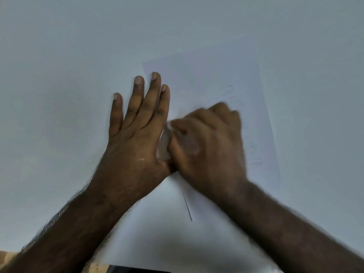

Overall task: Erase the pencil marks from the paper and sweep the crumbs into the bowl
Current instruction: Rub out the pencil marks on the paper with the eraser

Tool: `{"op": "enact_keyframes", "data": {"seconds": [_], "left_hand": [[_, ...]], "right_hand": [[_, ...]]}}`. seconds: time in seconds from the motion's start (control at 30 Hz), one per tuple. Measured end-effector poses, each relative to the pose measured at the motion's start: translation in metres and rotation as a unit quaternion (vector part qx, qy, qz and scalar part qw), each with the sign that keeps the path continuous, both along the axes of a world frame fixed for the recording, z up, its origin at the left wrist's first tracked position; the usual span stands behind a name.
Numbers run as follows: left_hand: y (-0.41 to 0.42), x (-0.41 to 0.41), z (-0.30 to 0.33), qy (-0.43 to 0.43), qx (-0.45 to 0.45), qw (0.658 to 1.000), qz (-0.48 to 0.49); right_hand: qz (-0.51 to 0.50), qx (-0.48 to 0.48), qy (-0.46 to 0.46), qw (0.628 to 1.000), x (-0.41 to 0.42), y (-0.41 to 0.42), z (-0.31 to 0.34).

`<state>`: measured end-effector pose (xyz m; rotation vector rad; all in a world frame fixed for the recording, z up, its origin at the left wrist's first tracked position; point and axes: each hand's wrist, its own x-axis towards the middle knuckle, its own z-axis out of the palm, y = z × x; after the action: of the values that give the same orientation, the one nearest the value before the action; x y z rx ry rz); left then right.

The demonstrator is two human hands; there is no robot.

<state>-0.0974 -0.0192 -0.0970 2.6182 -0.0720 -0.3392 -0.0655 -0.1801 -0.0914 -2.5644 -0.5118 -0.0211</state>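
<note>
We see the erasing step: flat left hand [137, 123] steadies the white paper sheet [206, 79]; right hand [204, 138], fingers curled, blurred, grips a pale eraser [164, 146]. Next, we judge, the remaining pencil line [187, 206].

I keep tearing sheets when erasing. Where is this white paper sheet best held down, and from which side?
Press flat on its left edge, coming from the left, as the left hand does: the white paper sheet lies flat, and the right hand rubs right beside it.
</note>
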Motion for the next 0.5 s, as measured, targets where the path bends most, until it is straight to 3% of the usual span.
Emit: {"op": "enact_keyframes", "data": {"seconds": [0.07, 0.27, 0.5], "left_hand": [[0.0, 0.0, -0.001, -0.001, 0.002, 1.0, -0.001], [0.004, 0.001, -0.002, 0.017, 0.012, 0.999, -0.026], [0.002, 0.0, 0.0, 0.0, -0.002, 1.0, -0.001]], "right_hand": [[0.023, -0.005, 0.004, 1.0, 0.002, -0.004, -0.001], [-0.109, -0.013, -0.05, 0.993, 0.056, -0.016, -0.008], [0.021, 0.005, 0.032, 0.999, 0.002, -0.009, -0.001]]}}
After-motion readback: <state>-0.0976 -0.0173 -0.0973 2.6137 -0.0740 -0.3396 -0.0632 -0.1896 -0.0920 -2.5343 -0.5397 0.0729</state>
